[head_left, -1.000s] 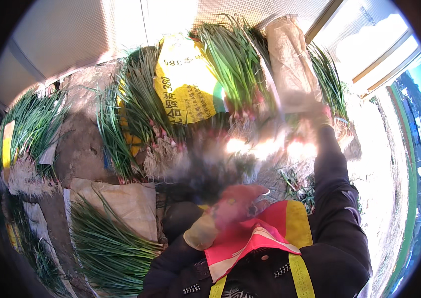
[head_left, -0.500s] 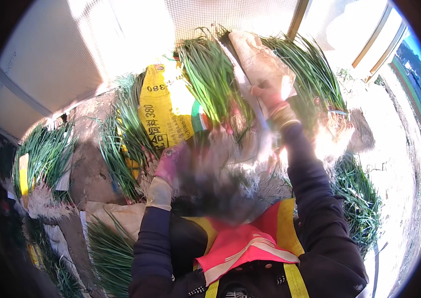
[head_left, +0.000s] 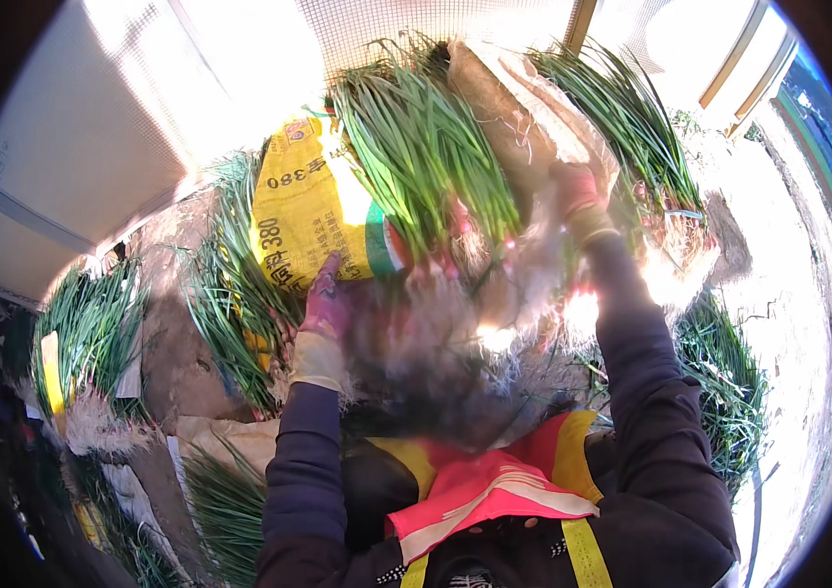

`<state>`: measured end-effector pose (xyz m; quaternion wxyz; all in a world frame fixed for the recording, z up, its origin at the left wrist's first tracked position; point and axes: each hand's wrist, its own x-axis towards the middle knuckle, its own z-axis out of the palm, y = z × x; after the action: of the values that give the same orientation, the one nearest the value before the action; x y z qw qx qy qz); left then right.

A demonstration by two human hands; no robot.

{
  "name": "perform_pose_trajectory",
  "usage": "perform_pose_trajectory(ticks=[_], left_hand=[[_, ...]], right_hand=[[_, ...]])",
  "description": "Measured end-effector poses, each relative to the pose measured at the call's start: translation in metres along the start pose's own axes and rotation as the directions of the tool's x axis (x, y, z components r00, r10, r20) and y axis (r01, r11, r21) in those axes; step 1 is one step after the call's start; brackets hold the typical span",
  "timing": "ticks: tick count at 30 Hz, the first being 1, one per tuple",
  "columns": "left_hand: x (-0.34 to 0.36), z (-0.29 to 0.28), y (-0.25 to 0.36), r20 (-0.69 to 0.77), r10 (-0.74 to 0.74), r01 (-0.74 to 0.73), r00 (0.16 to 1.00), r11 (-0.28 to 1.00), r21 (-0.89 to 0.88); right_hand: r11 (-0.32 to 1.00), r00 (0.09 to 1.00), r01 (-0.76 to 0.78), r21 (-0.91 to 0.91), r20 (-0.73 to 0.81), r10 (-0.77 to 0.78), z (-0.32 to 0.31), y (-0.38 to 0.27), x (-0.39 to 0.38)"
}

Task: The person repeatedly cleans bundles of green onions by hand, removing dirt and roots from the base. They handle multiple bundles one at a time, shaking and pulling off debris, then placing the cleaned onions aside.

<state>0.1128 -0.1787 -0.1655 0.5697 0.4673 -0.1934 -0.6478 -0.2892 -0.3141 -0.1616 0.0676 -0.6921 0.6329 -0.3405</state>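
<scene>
At the lower edge of the printed yellow sack (head_left: 300, 211), my left hand (head_left: 326, 294), in a pink glove, has its fingers closed on the fabric. My right hand (head_left: 578, 196), gloved and blurred, grips the lower part of a tan sack (head_left: 506, 103). Green onion bundles (head_left: 401, 162) with pinkish bases and pale roots lie between the sacks. More bundles (head_left: 631, 127) lie right of the tan sack and others (head_left: 229, 284) left of the yellow one. Below my hands the roots are smeared by blur and glare.
Another onion pile (head_left: 87, 333) lies on the left, loose greens (head_left: 725, 382) on the right, and onions (head_left: 220, 500) on a sack at lower left. A mesh-and-panel wall (head_left: 102, 127) bounds the back. My red-and-yellow apron (head_left: 489, 485) is at the bottom.
My left hand has risen from near the apron to the yellow sack. My right hand, on the tan sack, went left, then back right and up, shifting that sack.
</scene>
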Motion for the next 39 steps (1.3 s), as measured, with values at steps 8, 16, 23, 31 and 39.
perform_pose_trajectory(ticks=[8, 16, 23, 31, 39], left_hand=[[0.009, 0.021, 0.018, -0.189, 0.191, -0.14, 0.963, 0.957, 0.253], [-0.04, -0.016, 0.035, 0.135, -0.146, 0.112, 0.98, 0.966, 0.231], [-0.082, 0.079, 0.074, 0.633, 0.004, -0.132, 0.774, 0.979, 0.155], [-0.024, 0.258, -0.024, 0.675, 0.014, -0.3, 0.738, 0.902, 0.31], [0.031, 0.186, -0.031, 0.326, 0.121, -0.045, 0.938, 0.972, -0.229]], right_hand=[[0.94, 0.905, -0.29, 0.181, 0.37, 0.208, -0.035, -0.09, -0.011], [0.989, 0.872, -0.068, 0.134, 0.49, -0.006, -0.071, -0.135, -0.051], [0.704, 0.922, -0.366, 0.608, 0.135, 0.363, -0.138, -0.107, -0.033], [0.966, 0.814, 0.238, 0.096, 0.523, -0.253, -0.045, -0.134, -0.095], [0.781, 0.781, -0.624, 0.017, -0.02, 0.624, -0.202, -0.006, -0.175]])
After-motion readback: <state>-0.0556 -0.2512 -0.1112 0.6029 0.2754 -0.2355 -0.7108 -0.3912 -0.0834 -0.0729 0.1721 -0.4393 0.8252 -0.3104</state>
